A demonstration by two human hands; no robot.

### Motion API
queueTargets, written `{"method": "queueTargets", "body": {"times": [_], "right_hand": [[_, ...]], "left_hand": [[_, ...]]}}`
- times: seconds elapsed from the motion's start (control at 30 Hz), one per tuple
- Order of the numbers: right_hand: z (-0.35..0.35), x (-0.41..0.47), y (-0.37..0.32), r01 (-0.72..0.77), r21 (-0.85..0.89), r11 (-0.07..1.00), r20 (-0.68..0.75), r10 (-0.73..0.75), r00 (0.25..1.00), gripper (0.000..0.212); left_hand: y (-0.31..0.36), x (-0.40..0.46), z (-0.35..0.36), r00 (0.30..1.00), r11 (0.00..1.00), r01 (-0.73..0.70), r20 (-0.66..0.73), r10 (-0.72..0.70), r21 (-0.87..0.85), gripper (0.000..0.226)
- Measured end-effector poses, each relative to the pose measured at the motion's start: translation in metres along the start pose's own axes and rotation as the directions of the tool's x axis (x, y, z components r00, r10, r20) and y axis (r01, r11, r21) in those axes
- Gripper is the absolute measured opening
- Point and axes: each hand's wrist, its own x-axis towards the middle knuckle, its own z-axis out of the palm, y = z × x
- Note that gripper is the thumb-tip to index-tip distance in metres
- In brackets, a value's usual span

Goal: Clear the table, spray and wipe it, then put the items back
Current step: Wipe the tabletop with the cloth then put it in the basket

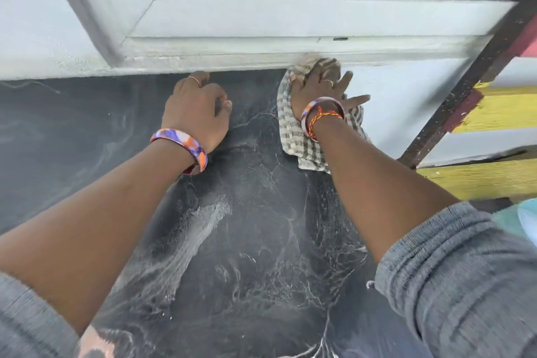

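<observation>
Grey sleeves (453,279) pushed up past my elbows are the closest thing in shot, both forearms stretched out over the worktop (66,125). It's a dark, near-black surface, covered in pale swirly streaks and wet-looking smears, thickest in the middle between my arms.

No containers anywhere on it that I can see, just the cloth. That checked cloth (293,136), beige and grey-green stripes, sits at the far right of the worktop, right up against the wall under the window sill (232,46).

My right hand (316,90) lies flat on top of the cloth, palm down, fingers (345,80) spread wide and pointing toward the wall, pressing on it rather than gripping it. One of them has a ring on. Wrist has a purple-orange bangle (322,109) plus a red and orange thread.

My left hand (197,113) is just left of the cloth, not touching it, resting on the bare worktop by the far edge. Its fingers are curled under into a loose fist with nothing in them, thumb tucked out to the right. Matching bangle on that wrist.

Off to the right there's a dark brown slanted rail (476,75) with yellow painted boards (499,113) behind it.
</observation>
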Motion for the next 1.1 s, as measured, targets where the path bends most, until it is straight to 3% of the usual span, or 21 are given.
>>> {"method": "queueTargets", "body": {"times": [0.33,0.7,0.9,1.0,1.1], "right_hand": [[0.015,-0.051,-0.076,0.344,-0.039,0.938,0.049,-0.342,0.938,0.057],[0.037,-0.142,-0.177,0.623,-0.108,0.774,0.06,-0.621,0.782,0.054],[0.046,-0.189,-0.176,0.705,-0.123,0.699,0.103,-0.697,0.709,0.054],[0.043,-0.197,-0.154,0.693,-0.091,0.715,0.116,-0.683,0.721,0.053],[0.037,-0.194,-0.119,0.589,-0.046,0.807,0.106,-0.582,0.806,0.051]], "left_hand": [[-0.049,-0.032,-0.034,0.998,0.999,0.054,-0.019,-0.054,0.001,0.025],[-0.128,-0.095,-0.084,0.98,0.978,0.191,-0.071,-0.186,0.079,0.027],[-0.136,-0.124,-0.099,0.967,0.963,0.25,-0.079,-0.243,0.099,0.028],[-0.122,-0.131,-0.099,0.974,0.971,0.222,-0.064,-0.217,0.09,0.028],[-0.103,-0.134,-0.094,0.985,0.982,0.169,-0.023,-0.168,0.079,0.029]]}}
